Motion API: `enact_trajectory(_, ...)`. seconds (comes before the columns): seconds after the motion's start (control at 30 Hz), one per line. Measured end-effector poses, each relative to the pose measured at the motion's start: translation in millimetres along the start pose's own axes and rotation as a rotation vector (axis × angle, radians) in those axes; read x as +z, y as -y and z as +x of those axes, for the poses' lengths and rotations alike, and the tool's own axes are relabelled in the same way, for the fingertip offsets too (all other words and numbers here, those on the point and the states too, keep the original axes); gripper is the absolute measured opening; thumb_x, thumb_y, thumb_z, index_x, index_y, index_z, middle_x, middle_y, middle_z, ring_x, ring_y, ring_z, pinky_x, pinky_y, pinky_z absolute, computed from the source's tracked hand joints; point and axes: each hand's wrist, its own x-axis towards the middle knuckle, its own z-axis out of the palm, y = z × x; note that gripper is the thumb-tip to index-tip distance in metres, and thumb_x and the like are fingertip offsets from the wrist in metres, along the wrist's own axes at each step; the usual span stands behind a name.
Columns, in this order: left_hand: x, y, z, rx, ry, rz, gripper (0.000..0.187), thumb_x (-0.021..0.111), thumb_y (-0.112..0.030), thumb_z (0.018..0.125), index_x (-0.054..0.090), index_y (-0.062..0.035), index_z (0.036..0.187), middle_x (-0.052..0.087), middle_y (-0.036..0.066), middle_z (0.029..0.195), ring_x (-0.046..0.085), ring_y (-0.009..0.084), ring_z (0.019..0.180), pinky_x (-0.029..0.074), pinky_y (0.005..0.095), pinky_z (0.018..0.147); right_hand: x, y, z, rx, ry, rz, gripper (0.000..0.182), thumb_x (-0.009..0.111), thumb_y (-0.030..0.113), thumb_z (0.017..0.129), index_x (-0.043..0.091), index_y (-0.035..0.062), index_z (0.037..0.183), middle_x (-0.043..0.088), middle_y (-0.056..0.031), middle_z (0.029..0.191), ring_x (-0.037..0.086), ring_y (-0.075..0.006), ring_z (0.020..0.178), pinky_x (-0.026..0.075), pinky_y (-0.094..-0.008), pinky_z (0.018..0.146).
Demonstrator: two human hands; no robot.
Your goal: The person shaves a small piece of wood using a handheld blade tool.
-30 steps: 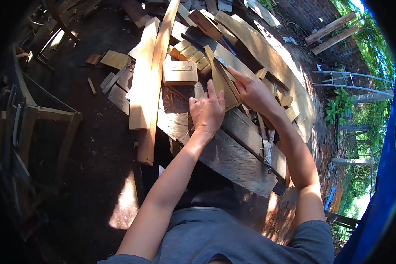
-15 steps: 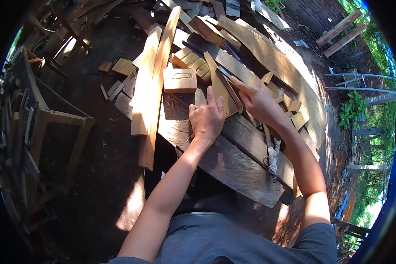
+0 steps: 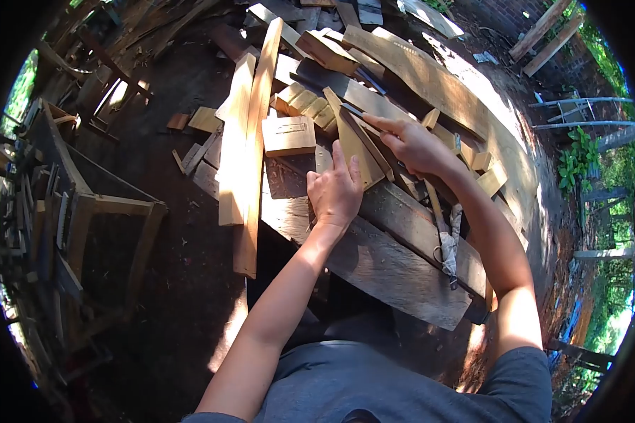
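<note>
A tapered pale wooden piece (image 3: 348, 137) lies slanted among the boards on the work surface. My left hand (image 3: 335, 190) is at its lower left side, index finger and thumb against it and the other fingers curled. In my right hand (image 3: 418, 146) is a slim tool (image 3: 353, 109) with a metallic-looking end, its index finger stretched along it; the tip is near the upper part of the tapered piece. The palm hides the rest of the tool. Just left of the piece sits a wooden block (image 3: 289, 137) with a rectangular outline marked on it.
Two long planks (image 3: 250, 148) stand out at the left of the bench. Notched blocks (image 3: 305, 102) and long boards (image 3: 416, 77) lie beyond. A hand tool with a pale wrapped part (image 3: 449, 254) rests near my right forearm. A wooden frame (image 3: 120, 204) is at the left.
The view has shifted slightly, moving the scene in the frame. My right hand has moved a little with the slim tool; my left hand stays at the tapered piece.
</note>
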Motion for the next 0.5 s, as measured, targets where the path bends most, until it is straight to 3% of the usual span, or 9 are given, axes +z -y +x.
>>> enact_trajectory(0.2, 2.5, -5.2, 0.0, 0.026, -0.026, 0.02, 0.053, 0.04, -0.038, 0.102, 0.044, -0.0027, 0.142, 0.068, 0.021, 0.069, 0.065, 0.0354, 0.06, 0.042, 0.0398, 0.074, -1.0, 3.7, -14.6, 0.048, 0.004, 0.112, 0.05, 0.041, 0.014, 0.1, 0.048, 0.0263, 0.148, 0.059, -0.0044, 0.061, 0.048, -0.0094, 0.04, 0.046, -0.0273, 0.041)
enact_trajectory(0.27, 1.0, -2.4, 1.0, 0.015, -0.042, 0.045, 0.052, 0.04, -0.038, 0.103, 0.044, -0.0023, 0.141, 0.068, 0.022, 0.069, 0.065, 0.0363, 0.061, 0.042, 0.0401, 0.074, 5.8, -13.5, -14.6, -0.013, 0.005, 0.082, 0.051, 0.041, 0.014, 0.099, 0.047, 0.0261, 0.148, 0.067, -0.01, 0.074, 0.054, -0.0105, 0.047, 0.05, -0.0273, 0.048)
enact_trajectory(0.3, 0.4, -2.7, 1.8, 0.007, -0.025, 0.047, 0.053, 0.039, -0.038, 0.103, 0.043, -0.0021, 0.142, 0.068, 0.022, 0.07, 0.065, 0.0372, 0.062, 0.043, 0.04, 0.076, 16.1, -28.9, -10.6, -0.075, -0.063, 0.128, 0.05, 0.043, 0.014, 0.098, 0.049, 0.0236, 0.146, 0.072, -0.016, 0.092, 0.061, -0.0144, 0.058, 0.054, -0.0303, 0.059)
enact_trajectory(0.47, 7.8, -1.1, -0.2, 0.029, -0.042, 0.024, 0.054, 0.038, -0.037, 0.103, 0.041, -0.0019, 0.144, 0.069, 0.023, 0.072, 0.067, 0.0375, 0.065, 0.043, 0.0405, 0.077, 27.3, -19.0, 35.4, -0.115, 0.001, 0.068, 0.051, 0.039, 0.015, 0.096, 0.053, 0.0296, 0.143, 0.073, -0.0144, 0.097, 0.069, -0.0241, 0.065, 0.057, -0.0354, 0.07)
enact_trajectory(0.5, 8.5, 3.0, 1.1, 0.058, -0.083, 0.043, 0.055, 0.038, -0.037, 0.103, 0.041, -0.0018, 0.144, 0.069, 0.023, 0.072, 0.067, 0.0375, 0.066, 0.042, 0.0407, 0.078, 22.1, -8.7, 31.2, -0.123, -0.016, -0.087, 0.05, 0.039, 0.015, 0.096, 0.054, 0.0297, 0.142, 0.073, -0.0155, 0.097, 0.07, -0.0267, 0.071, 0.056, -0.0375, 0.073)
